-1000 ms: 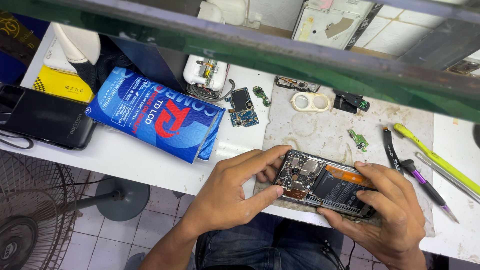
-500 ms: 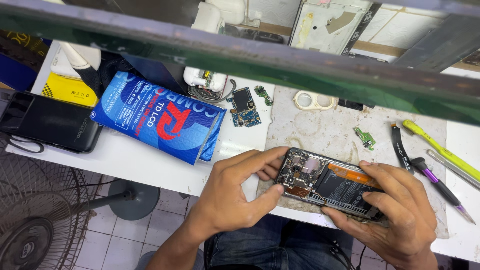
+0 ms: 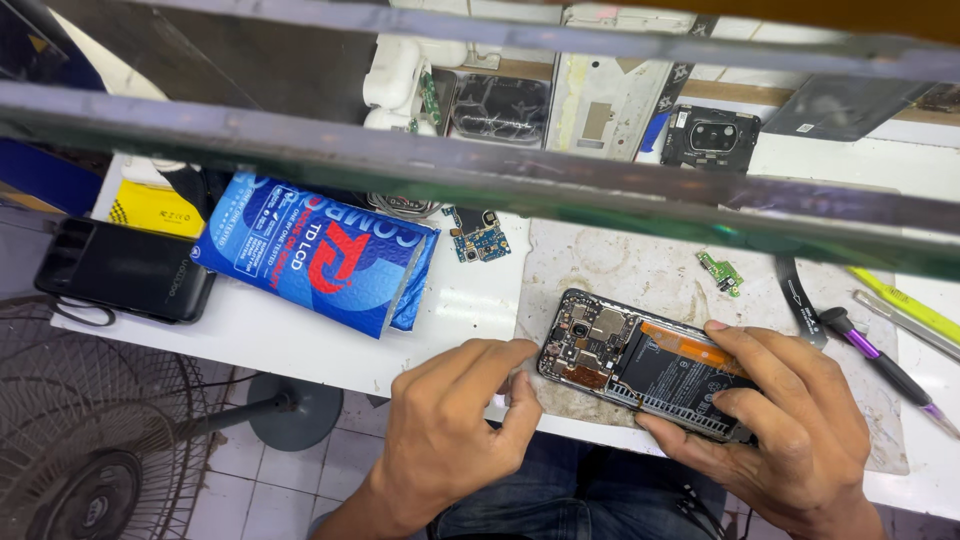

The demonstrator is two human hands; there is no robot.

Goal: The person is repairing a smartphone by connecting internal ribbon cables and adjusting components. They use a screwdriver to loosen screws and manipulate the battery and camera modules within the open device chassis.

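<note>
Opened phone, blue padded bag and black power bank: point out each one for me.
Opened phone (image 3: pixel 640 365), head view, on its exposed battery.
Blue padded bag (image 3: pixel 315 250), head view, on the middle of its printed face.
Black power bank (image 3: pixel 125 270), head view, on its flat top.

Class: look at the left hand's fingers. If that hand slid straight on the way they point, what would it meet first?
The left hand points right, toward the opened phone that the right hand holds. It would probably meet the phone's near end first; the fingertips look almost against it already, though depth is unclear.
</note>
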